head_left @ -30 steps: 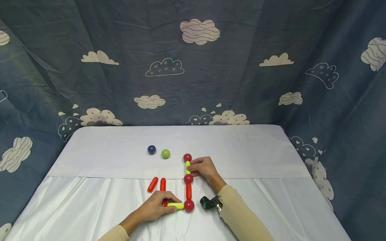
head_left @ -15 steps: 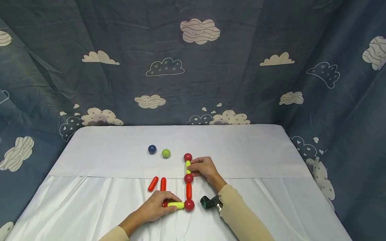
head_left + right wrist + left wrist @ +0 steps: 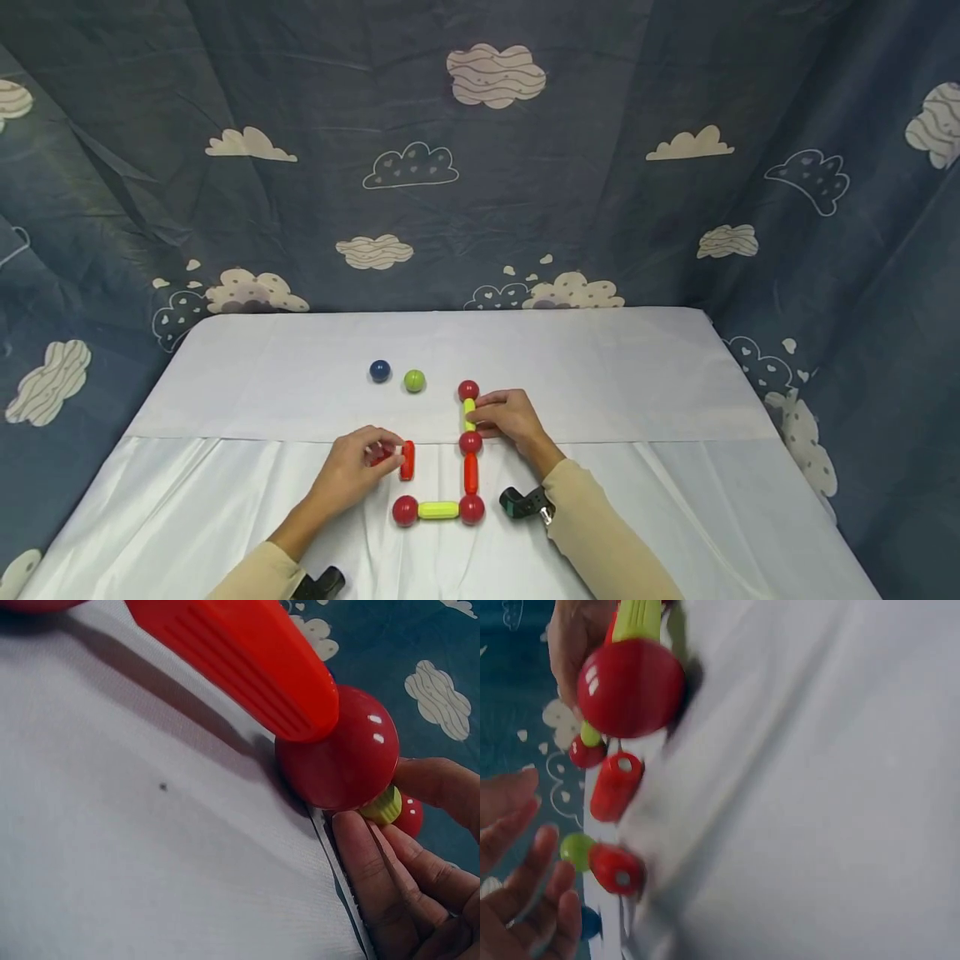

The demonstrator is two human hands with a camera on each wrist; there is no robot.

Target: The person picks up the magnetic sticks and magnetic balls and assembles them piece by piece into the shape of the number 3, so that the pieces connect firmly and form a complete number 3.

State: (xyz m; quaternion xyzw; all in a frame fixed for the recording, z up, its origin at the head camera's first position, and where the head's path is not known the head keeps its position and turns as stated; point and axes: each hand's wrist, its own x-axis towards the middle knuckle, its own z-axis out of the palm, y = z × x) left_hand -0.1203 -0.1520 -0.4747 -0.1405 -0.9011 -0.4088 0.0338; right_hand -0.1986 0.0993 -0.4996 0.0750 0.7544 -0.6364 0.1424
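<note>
Red balls joined by rods form an L on the cloth. My right hand (image 3: 513,421) pinches the upper yellow-green rod (image 3: 469,407), between the far red ball (image 3: 468,390) and the middle red ball (image 3: 471,442). Below that runs a red rod (image 3: 471,473) to the corner red ball (image 3: 471,509). Another yellow-green rod (image 3: 438,510) leads left to an end red ball (image 3: 405,511). My left hand (image 3: 348,471) hovers by two loose red rods, one upright in view (image 3: 407,461), the other partly behind the fingers. In the left wrist view its fingers (image 3: 544,851) are spread, apart from both rods (image 3: 616,787).
A blue ball (image 3: 380,371) and a green ball (image 3: 414,381) lie farther back on the white cloth (image 3: 637,375). Behind the table hangs a dark curtain (image 3: 570,200) with clouds. Dark straps with cameras (image 3: 517,503) sit on the wrists.
My left hand has let go of the lower yellow-green rod and moved up and left to the loose red rods. The end red ball is now uncovered. My right hand has stayed put.
</note>
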